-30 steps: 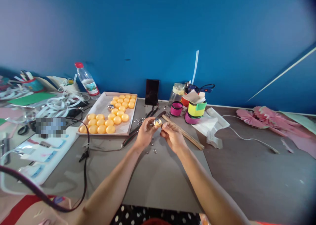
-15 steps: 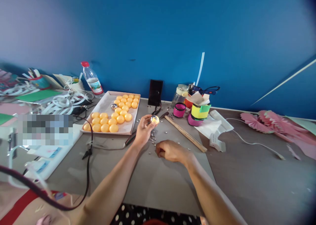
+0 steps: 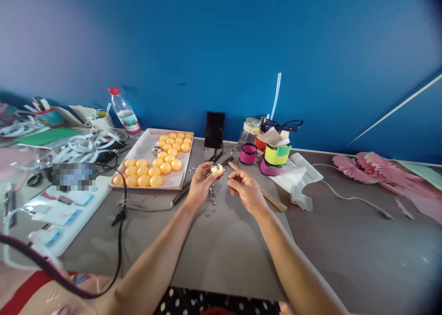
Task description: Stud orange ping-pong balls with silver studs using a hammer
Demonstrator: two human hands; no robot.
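My left hand (image 3: pixel 200 180) is closed around an orange ball (image 3: pixel 217 170) with shiny silver pieces on its upper side. Just to the right, my right hand (image 3: pixel 243 186) is raised off the table with thumb and fingertips pinched together; whatever lies between them is too small to name. Small silver studs (image 3: pixel 212 196) are scattered on the grey mat (image 3: pixel 221 250) between and behind the hands. Left of them, a shallow white box (image 3: pixel 138 154) holds rows of plain orange balls (image 3: pixel 156 180) and one silver-covered ball (image 3: pixel 157 151).
A hammer (image 3: pixel 269 197) lies behind my right hand. Farther back stand a black phone-like slab (image 3: pixel 214 130), a glass jar (image 3: pixel 249 131), a pink cup (image 3: pixel 248 154) and a yellow holder (image 3: pixel 277 154). A water bottle (image 3: pixel 126 114) and dark cable (image 3: pixel 121 241) are at left.
My right hand has lifted from the mat and moved up and slightly right, nearer the height of the ball. My left hand still holds the ball in nearly the same place.
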